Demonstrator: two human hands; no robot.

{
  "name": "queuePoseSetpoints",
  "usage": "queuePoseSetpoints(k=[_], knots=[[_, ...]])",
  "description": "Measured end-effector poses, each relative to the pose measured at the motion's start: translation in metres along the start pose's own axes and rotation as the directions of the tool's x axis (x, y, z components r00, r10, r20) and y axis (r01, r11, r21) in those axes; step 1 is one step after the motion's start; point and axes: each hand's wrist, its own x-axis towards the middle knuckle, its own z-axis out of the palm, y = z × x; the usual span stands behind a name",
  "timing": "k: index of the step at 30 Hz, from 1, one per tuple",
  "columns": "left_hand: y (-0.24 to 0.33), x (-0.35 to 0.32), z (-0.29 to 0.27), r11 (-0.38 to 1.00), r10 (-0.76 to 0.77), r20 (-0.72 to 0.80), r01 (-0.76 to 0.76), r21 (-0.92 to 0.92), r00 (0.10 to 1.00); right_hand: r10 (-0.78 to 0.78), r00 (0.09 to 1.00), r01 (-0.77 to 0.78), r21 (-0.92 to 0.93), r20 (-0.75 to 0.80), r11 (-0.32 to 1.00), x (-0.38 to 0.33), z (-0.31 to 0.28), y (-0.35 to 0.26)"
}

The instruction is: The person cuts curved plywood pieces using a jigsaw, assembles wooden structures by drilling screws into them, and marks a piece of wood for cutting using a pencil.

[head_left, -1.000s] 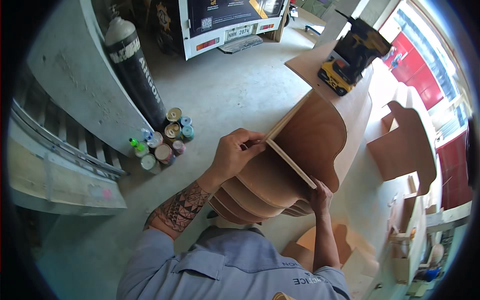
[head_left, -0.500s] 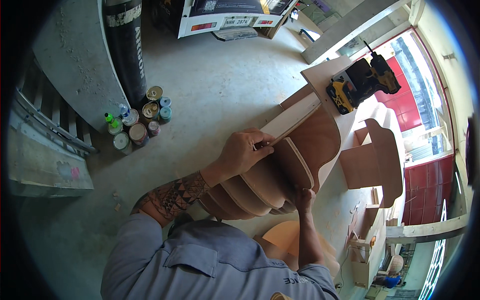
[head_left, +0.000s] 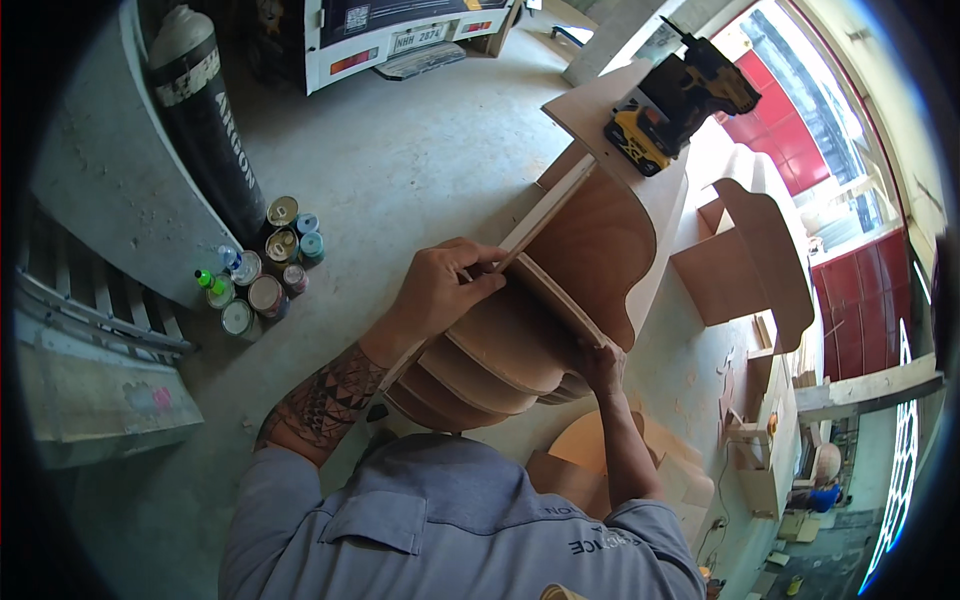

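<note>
A wooden shelf unit with several rounded plywood shelves stands in front of me. My left hand grips the corner where one curved shelf meets the unit's long side board. My right hand holds the outer edge of the same shelf from below. A yellow and black cordless drill lies on the top panel of the unit, away from both hands.
Several paint cans and small bottles stand on the concrete floor beside a black gas cylinder. More plywood pieces lie to the right. The rear of a white vehicle is at the top.
The view has shifted a little; the drill, cans and cylinder sit differently in the picture. Both hands keep the same hold on the shelf and side board.
</note>
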Motion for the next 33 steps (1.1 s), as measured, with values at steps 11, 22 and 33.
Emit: queuePoseSetpoints(k=[11, 22, 33], knots=[[-0.008, 0.013, -0.015, 0.967, -0.141, 0.201, 0.179, -0.184, 0.969, -0.082, 0.99, 0.089, 0.053, -0.111, 0.995, 0.003, -0.005, -0.018], [0.018, 0.031, 0.003, 0.955, 0.138, 0.114, -0.162, 0.247, 0.984, -0.074, 0.993, 0.079, 0.056, -0.094, 0.995, 0.004, -0.008, -0.016], [0.007, 0.037, 0.006, 0.943, 0.165, 0.123, -0.193, 0.273, 0.979, -0.015, 0.998, 0.016, 0.025, -0.054, 1.0, 0.005, -0.013, -0.025]])
